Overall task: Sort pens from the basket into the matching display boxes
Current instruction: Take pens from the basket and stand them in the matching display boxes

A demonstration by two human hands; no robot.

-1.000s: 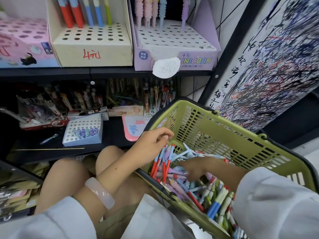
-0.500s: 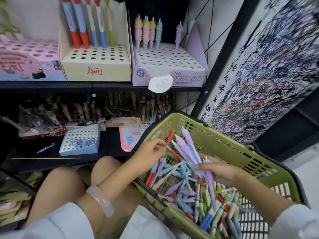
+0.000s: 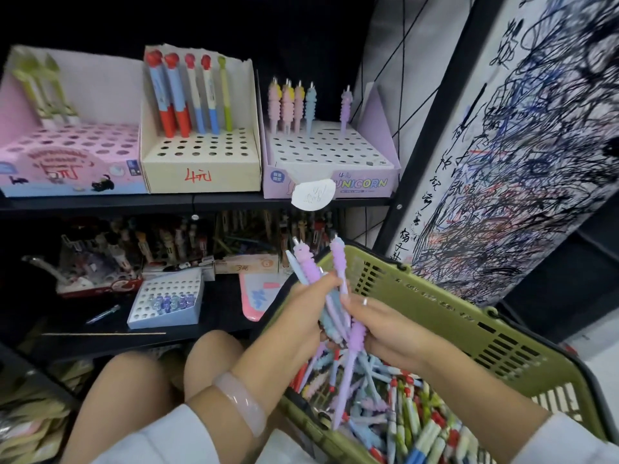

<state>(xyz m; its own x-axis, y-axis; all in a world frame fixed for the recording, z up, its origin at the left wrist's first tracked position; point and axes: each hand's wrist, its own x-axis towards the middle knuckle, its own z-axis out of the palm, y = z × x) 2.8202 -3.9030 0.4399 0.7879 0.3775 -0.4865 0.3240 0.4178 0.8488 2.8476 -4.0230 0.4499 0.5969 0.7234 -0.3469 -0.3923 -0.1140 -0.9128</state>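
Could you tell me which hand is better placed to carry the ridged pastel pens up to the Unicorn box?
Probably the left hand: it grips the bunch of ridged pens upright, below the Unicorn box. The right hand holds one lower purple pen.

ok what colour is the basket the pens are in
Olive green, with slotted sides. The basket shows in the head view, the only one here.

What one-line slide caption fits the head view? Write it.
Both hands, left and right, gather purple ridged pens above the green basket, below the Unicorn display box.
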